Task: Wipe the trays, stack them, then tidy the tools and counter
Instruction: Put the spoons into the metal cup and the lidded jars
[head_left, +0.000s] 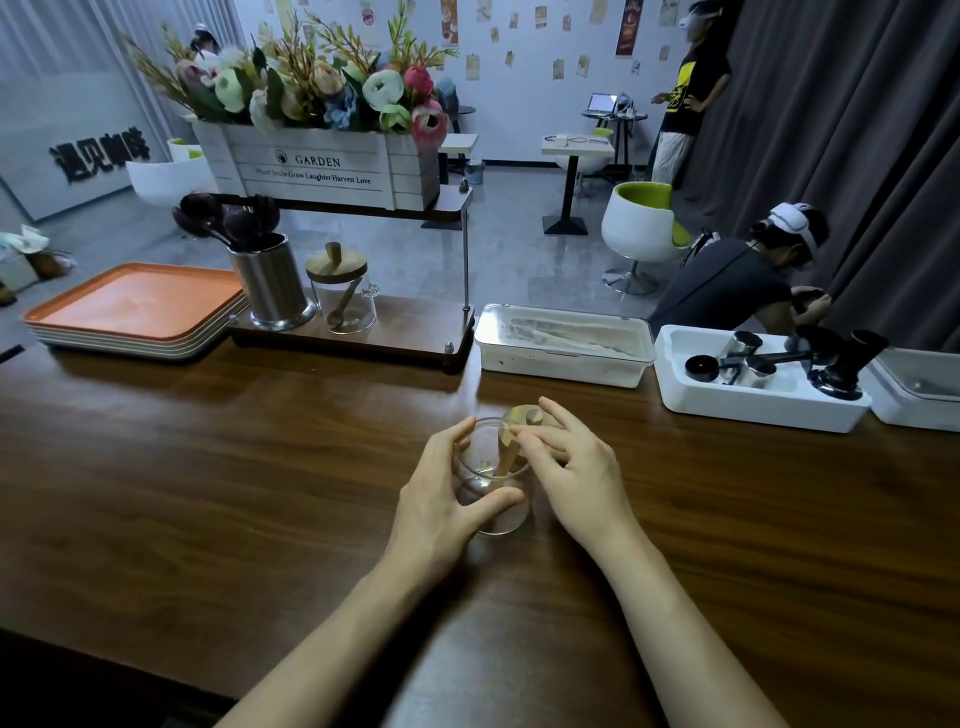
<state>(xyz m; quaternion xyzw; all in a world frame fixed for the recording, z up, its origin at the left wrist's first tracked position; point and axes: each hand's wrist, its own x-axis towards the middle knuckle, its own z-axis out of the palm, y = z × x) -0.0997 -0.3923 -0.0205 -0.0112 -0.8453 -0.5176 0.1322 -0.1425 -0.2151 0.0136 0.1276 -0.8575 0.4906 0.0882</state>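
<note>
At the desk's (208, 467) far left, orange trays (135, 306) sit stacked, a steel utensil cup (272, 283) just beside them. Centre: my left hand (447, 493) curls round a glass jar (496, 512). My right hand (571, 467) pinches the wooden spoon (506, 457) leaning inside it, other fingers loose. A wooden lid (524, 415) lies just behind. A white tool bin (758, 400) sits far right.

One wide-angle head-worn camera faces forward and down across the desk (234, 467); the left hand (441, 499) and right hand (576, 478) lie close below it, mid-frame. The room beyond fills the top.
</note>
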